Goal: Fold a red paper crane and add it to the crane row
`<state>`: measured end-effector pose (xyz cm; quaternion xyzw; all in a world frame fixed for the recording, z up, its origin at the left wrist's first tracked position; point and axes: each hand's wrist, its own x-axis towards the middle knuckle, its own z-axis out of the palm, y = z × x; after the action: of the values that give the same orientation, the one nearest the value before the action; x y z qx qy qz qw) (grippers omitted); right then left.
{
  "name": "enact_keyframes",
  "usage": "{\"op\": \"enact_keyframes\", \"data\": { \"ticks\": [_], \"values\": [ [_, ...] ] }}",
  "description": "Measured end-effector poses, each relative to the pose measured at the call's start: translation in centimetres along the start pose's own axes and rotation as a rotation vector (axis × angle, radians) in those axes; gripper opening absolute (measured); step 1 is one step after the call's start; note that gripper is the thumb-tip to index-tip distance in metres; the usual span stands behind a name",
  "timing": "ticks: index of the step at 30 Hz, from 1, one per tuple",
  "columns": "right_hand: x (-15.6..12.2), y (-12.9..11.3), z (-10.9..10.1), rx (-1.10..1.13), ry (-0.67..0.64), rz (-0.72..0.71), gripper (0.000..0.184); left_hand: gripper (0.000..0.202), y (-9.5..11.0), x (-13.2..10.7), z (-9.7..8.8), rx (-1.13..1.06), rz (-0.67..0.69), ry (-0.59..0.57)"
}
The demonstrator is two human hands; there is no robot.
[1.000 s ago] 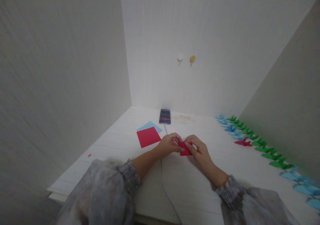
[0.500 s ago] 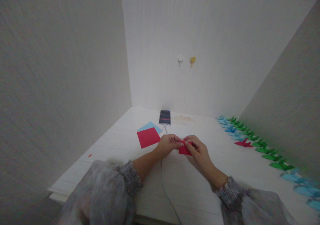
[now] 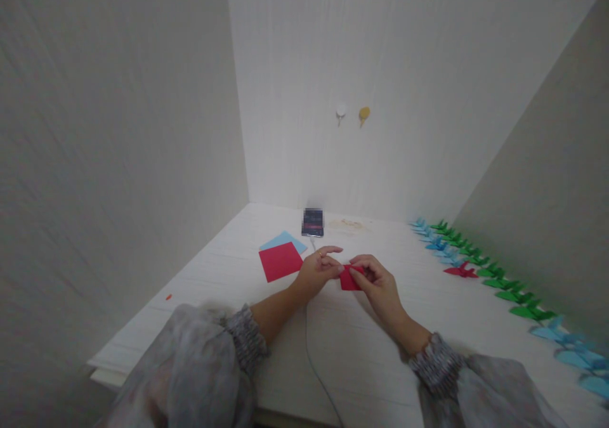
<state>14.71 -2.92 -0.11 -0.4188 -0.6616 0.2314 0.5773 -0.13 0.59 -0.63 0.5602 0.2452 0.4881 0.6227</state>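
Between front and back edges of white tabletop [image 3: 380,377], pinches small red paper [image 3: 349,283] in right hand [image 3: 380,291] — now half-opens left hand [image 3: 314,276], raising forefinger, grip there unclear — likely leaving the right to steady.

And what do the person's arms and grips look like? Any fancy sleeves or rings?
The sleeves are grey, loose and puffy, with faint blotches. Gathered, speckled cuffs end them. The left grip wears a thin gold-coloured ring; I can't see one on the right grip. No gloves.
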Motion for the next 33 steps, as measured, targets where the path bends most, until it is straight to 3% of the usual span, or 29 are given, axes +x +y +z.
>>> {"op": "enact_keyframes", "data": {
  "ticks": [6, 15, 24, 27, 33],
  "values": [
    [-0.1, 0.04, 0.12, 0.027, 0.025, 0.077, 0.013, 0.044, 0.07, -0.2, 0.09, 0.133, 0.078, 0.019],
    [-0.21, 0.25, 0.11, 0.01, 0.085, 0.162, 0.017, 0.039, 0.36, -0.19, 0.3, 0.043, 0.073, 0.015],
    [-0.18, 0.73, 0.26, 0.083, 0.126, 0.168, 0.017, 0.047, 0.19, -0.19, 0.36, 0.067, 0.038, 0.031],
    [-0.17, 0.46, 0.35, 0.136, 0.121, 0.179, 0.018, 0.053, 0.02, -0.15, 0.34, 0.079, 0.021, 0.04],
    [-0.19, 0.18, 0.39, 0.238, 0.09, 0.236, 0.023, 0.045, -0.17, -0.03, 0.28, 0.059, 0.048, 0.049]
  ]
}}
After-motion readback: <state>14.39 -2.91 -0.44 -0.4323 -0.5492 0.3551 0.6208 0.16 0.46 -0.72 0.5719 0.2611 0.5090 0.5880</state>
